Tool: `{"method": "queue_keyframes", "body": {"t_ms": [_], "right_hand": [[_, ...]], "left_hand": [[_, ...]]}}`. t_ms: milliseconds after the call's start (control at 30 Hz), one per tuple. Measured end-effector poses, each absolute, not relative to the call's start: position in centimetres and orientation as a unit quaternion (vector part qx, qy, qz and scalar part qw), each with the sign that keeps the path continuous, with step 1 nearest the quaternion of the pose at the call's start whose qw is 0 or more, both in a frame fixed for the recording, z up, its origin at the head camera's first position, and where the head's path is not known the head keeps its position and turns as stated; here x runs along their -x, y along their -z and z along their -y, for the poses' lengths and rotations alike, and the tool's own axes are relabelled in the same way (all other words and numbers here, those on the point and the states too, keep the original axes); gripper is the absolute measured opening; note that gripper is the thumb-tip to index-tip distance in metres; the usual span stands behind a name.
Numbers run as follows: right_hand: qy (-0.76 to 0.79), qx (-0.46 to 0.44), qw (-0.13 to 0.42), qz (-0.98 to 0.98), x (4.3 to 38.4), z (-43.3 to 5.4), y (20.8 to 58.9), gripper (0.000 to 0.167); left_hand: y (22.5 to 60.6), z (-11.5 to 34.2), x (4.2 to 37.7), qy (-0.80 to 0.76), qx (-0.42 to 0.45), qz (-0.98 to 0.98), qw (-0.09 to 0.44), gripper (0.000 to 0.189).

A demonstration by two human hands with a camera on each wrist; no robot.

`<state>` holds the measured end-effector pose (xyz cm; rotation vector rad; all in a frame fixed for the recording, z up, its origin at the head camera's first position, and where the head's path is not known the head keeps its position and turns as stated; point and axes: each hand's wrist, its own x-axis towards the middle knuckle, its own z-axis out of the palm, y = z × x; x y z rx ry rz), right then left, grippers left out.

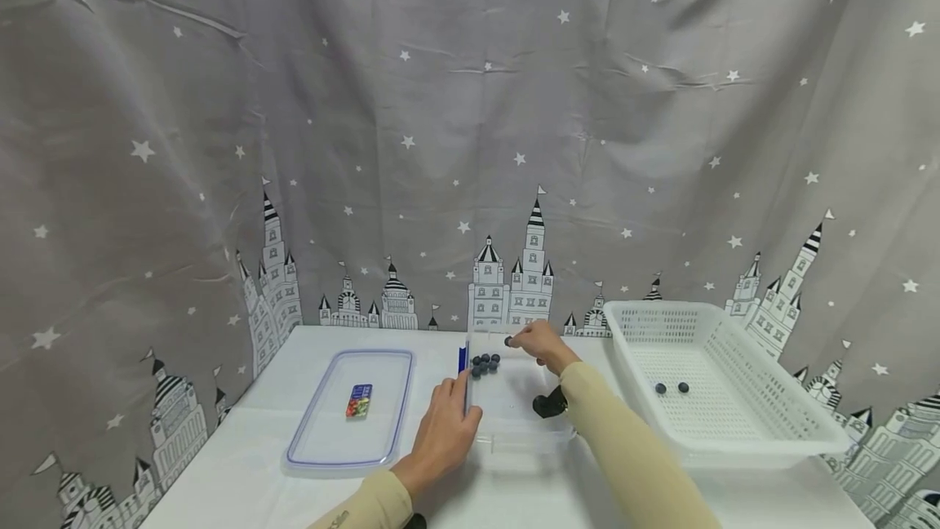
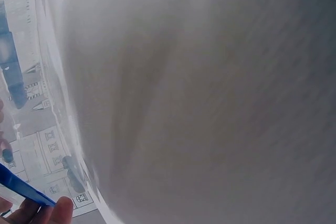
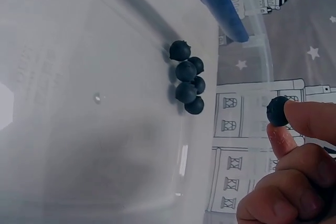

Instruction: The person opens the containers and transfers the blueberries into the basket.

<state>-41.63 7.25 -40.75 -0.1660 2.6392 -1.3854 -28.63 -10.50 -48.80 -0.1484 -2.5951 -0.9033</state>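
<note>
In the head view, a clear plastic box (image 1: 514,439) with blue side clips stands on the table. My right hand (image 1: 542,341) is over its far part, pinching a blueberry (image 3: 277,111) between thumb and index finger. Several more blueberries (image 3: 186,72) lie clustered inside the box, by the far left in the head view. My left hand (image 1: 444,423) grips the box's left wall, beside a blue clip (image 2: 23,186). Most of the left wrist view is filled by a blurred pale surface, with only fingertips (image 2: 62,211) showing at the lower left.
A white perforated basket (image 1: 764,451) stands to the right, with two blueberries (image 1: 671,388) on its floor. To the left lies a clear lid (image 1: 316,439) with a bluish seal and a colourful label (image 1: 359,402). Behind the white table (image 1: 242,439) hangs a grey castle-print curtain (image 1: 441,104).
</note>
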Motion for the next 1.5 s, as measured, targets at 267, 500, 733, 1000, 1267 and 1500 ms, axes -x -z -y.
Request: {"method": "queue_keyframes", "body": {"t_ms": [267,500,733,1000,1267,1500], "right_hand": [[0.466,0.07,0.078,-0.878,41.2,-8.7,39.3,0.03],[0.466,0.089,0.08,-0.877,41.3,-10.2,38.1,0.033],[0.453,0.117,0.087,-0.88,41.5,-12.5,37.1,0.035],[0.44,0.128,0.091,-0.884,41.8,-15.5,36.0,0.033],[0.423,0.119,0.089,-0.894,41.8,-18.1,35.6,0.044],[0.432,0.121,0.087,-0.889,41.8,-20.4,35.2,0.045]], "left_hand": [[48.7,10.5,28.7,0.319,0.058,0.925,0.2,0.062],[48.6,10.5,28.6,0.322,0.061,0.924,0.196,0.063],[48.8,10.6,28.6,0.32,0.059,0.926,0.192,0.063],[48.8,10.7,28.7,0.318,0.059,0.927,0.193,0.063],[48.8,10.6,28.6,0.324,0.057,0.925,0.19,0.063],[48.8,10.5,28.5,0.324,0.055,0.925,0.19,0.063]]}}
